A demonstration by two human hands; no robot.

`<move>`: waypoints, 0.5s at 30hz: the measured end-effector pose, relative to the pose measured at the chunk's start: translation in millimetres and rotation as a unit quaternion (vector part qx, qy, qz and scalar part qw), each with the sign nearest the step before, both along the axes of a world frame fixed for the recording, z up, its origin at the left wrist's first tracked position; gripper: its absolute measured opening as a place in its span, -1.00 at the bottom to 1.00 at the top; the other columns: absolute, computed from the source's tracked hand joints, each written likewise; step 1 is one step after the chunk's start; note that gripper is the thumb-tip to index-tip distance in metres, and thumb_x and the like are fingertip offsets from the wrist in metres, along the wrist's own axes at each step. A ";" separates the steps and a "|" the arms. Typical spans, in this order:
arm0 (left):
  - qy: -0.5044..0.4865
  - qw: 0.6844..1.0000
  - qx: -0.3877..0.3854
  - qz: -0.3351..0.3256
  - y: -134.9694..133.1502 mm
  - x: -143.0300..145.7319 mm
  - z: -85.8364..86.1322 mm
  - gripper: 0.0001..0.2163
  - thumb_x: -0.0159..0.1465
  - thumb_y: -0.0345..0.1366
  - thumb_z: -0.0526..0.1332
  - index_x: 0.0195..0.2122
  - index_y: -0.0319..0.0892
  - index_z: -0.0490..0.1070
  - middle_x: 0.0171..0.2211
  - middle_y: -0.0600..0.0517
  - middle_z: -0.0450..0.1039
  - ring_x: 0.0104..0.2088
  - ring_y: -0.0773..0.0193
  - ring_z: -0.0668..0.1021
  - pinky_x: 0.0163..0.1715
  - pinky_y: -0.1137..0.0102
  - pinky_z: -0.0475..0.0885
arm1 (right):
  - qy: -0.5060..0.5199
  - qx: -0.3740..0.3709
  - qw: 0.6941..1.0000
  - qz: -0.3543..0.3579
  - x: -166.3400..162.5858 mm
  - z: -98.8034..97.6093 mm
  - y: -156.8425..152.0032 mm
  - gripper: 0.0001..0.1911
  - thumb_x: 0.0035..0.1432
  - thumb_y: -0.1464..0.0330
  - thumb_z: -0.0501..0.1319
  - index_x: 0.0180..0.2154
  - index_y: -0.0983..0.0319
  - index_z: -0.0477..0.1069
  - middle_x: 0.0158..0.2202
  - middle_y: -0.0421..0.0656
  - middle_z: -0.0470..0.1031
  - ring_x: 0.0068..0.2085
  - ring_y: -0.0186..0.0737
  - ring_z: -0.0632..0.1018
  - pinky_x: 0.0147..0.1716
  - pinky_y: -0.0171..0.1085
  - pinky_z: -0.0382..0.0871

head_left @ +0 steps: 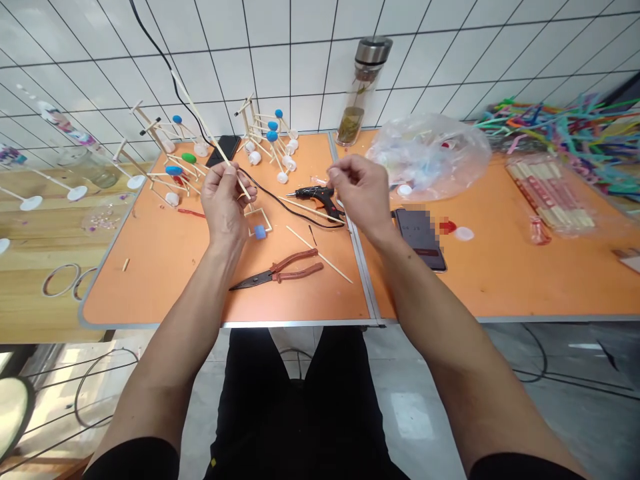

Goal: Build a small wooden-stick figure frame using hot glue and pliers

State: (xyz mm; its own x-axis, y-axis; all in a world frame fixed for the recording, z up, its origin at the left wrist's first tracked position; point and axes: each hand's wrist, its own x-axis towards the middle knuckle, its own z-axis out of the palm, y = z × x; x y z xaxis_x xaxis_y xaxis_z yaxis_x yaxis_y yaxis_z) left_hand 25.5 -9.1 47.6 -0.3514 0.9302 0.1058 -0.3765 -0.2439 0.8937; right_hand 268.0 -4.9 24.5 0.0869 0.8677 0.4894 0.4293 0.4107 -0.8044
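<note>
My left hand (225, 200) is closed around a long thin wooden stick (200, 117) that slants up to the left; its lower end joins a small square stick frame with a blue cap (259, 231). My right hand (361, 193) hovers over the table seam with fingers pinched together; what they pinch is too small to make out. A black glue gun (317, 196) lies between the hands, its cord running left. Red-handled pliers (285, 268) and loose sticks (320, 253) lie just in front.
Finished stick-and-cap models (267, 143) stand at the back of the orange table (165, 280). A glass bottle (363, 90), a clear plastic bag (430, 157), a phone (423, 239), packed sticks (550, 193) and coloured straws (565, 127) are to the right.
</note>
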 end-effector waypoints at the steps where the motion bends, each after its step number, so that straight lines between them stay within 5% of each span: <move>1: -0.004 1.000 0.002 0.006 0.5 -0.7 1.8 -0.80 0.46 -0.16 0.44 -0.26 -0.01 0.47 -0.52 0.22 0.48 -0.58 0.47 0.51 -0.57 0.58 0.39 | 0.012 0.011 1.000 -0.016 7.4 1.5 4.4 -0.66 0.45 0.01 0.31 -0.21 0.13 0.55 -0.32 -0.18 0.58 -0.30 -0.20 0.52 -0.26 -0.19 0.38; 4: -0.013 1.000 0.015 0.023 0.6 -0.1 5.2 -0.81 0.58 -0.20 0.29 -0.23 -0.03 0.41 -0.57 0.24 0.40 -0.65 0.48 0.39 -0.63 0.57 0.27 | 0.021 0.021 0.999 -0.020 15.2 5.7 7.1 -0.72 0.44 0.09 0.31 -0.21 0.14 0.56 -0.33 -0.17 0.57 -0.30 -0.20 0.53 -0.25 -0.19 0.38; 7: -0.020 0.999 0.022 0.030 0.9 1.3 5.6 -0.79 0.64 -0.27 0.17 -0.21 -0.04 0.38 -0.62 0.26 0.31 -0.69 0.47 0.30 -0.66 0.55 0.18 | -0.073 -0.037 0.992 0.099 -0.6 12.6 -12.0 -0.81 0.39 0.19 0.34 -0.21 0.16 0.59 -0.31 -0.18 0.61 -0.25 -0.18 0.55 -0.21 -0.19 0.37; 9: -0.017 0.999 0.021 0.029 1.7 1.3 4.8 -0.80 0.64 -0.26 0.19 -0.21 -0.04 0.39 -0.64 0.27 0.29 -0.70 0.46 0.27 -0.66 0.54 0.17 | -0.198 -0.097 0.944 0.245 -18.0 18.4 -32.9 -0.87 0.36 0.26 0.35 -0.15 0.16 0.63 -0.19 -0.16 0.68 -0.16 -0.14 0.61 -0.17 -0.20 0.36; 11: -0.012 1.000 0.012 0.021 2.5 0.6 3.5 -0.84 0.60 -0.20 0.27 -0.18 -0.02 0.44 -0.64 0.27 0.30 -0.70 0.45 0.29 -0.66 0.54 0.18 | -0.349 -0.121 0.872 0.321 -33.9 22.6 -53.0 -0.72 0.31 0.20 0.44 0.01 0.14 0.64 0.01 -0.08 0.69 0.01 -0.04 0.63 -0.15 -0.21 0.31; 15: -0.008 1.000 -0.006 0.004 3.4 -0.8 0.7 -0.85 0.48 -0.09 0.43 -0.13 0.04 0.53 -0.61 0.24 0.38 -0.64 0.40 0.44 -0.61 0.50 0.29 | -0.510 -0.119 0.793 0.311 -49.2 21.6 -72.8 -0.61 0.26 0.14 0.50 0.03 0.19 0.64 0.05 0.03 0.64 0.07 0.09 0.61 -0.17 -0.17 0.22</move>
